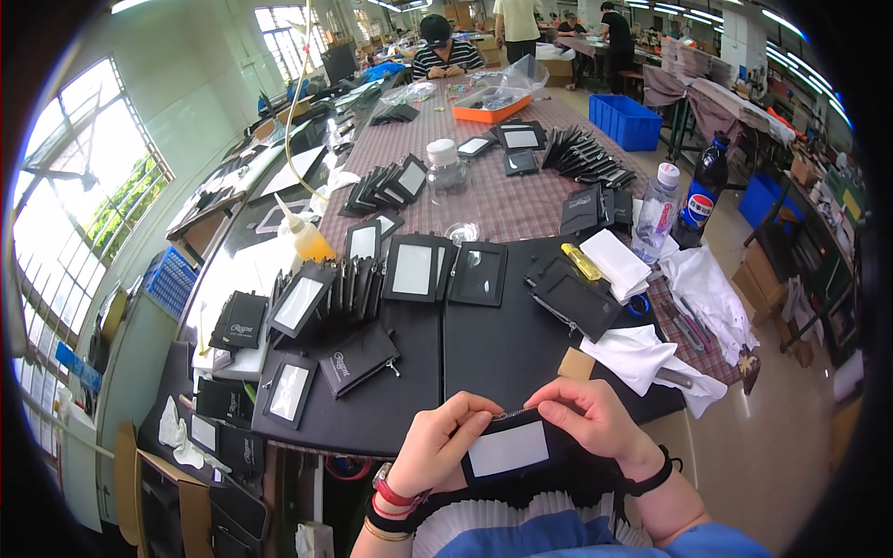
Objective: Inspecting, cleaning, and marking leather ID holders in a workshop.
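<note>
At the table's near edge I hold a black zip card wallet (509,453) with a white window panel on its face. Its metal zipper runs along the top edge. My left hand (448,435) pinches the zipper near its left end, thumb and fingertips together. The top edge further right is gripped by my right hand (595,420), thumb in front and fingers behind. Part of the wallet's right side is dark against my lap. Just beyond the hands lies a small tan card (576,364). Another black wallet (358,361) with a wrist-strap end rests to the left.
Rows of black wallets (409,270) stand across the black mat (484,349). A glue bottle (307,237), a clear jar (446,172), a water bottle (657,212) and a cola bottle (704,191) stand farther back. White cloths (633,358) lie right. A co-worker (446,54) sits at the far end.
</note>
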Available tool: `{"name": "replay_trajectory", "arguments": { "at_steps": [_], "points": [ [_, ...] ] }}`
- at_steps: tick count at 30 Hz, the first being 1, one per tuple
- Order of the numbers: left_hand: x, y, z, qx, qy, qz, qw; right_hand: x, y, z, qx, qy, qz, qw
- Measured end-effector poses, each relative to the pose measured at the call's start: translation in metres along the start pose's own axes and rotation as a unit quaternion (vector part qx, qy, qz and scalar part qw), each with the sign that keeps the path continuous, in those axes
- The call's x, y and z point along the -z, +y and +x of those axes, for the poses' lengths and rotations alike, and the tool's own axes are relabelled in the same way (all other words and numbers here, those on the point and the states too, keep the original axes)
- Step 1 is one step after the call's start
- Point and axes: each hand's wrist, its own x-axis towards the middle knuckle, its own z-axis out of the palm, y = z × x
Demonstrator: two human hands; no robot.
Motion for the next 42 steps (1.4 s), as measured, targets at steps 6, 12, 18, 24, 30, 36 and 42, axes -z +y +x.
{"name": "replay_trajectory", "arguments": {
  "at_steps": [6, 12, 18, 24, 30, 36, 42],
  "points": [
    [0.014, 0.011, -0.008, -0.131, -0.012, 0.249, 0.96, 0.001, -0.01, 0.002, 0.009, -0.039, -0.041, 0.998],
    [0.037, 0.01, -0.031, -0.193, 0.018, 0.271, 0.943, -0.002, -0.012, -0.001, 0.006, -0.028, -0.044, 0.999],
    [0.015, 0.022, -0.034, -0.127, 0.086, 0.16, 0.975, -0.005, -0.006, -0.002, 0.081, 0.039, -0.033, 0.995],
    [0.002, 0.028, -0.025, -0.264, 0.157, 0.257, 0.916, -0.004, -0.008, -0.003, 0.3, 0.07, -0.141, 0.941],
    [0.002, 0.031, -0.019, -0.232, 0.102, 0.246, 0.936, -0.002, -0.012, -0.001, 0.369, 0.074, -0.258, 0.89],
    [-0.002, 0.051, -0.015, -0.195, 0.057, 0.36, 0.91, -0.009, -0.037, -0.002, 0.325, 0.031, -0.358, 0.875],
    [-0.012, 0.062, -0.039, -0.194, -0.011, 0.295, 0.936, -0.015, -0.037, -0.019, 0.369, 0.029, -0.386, 0.845]
  ]
}}
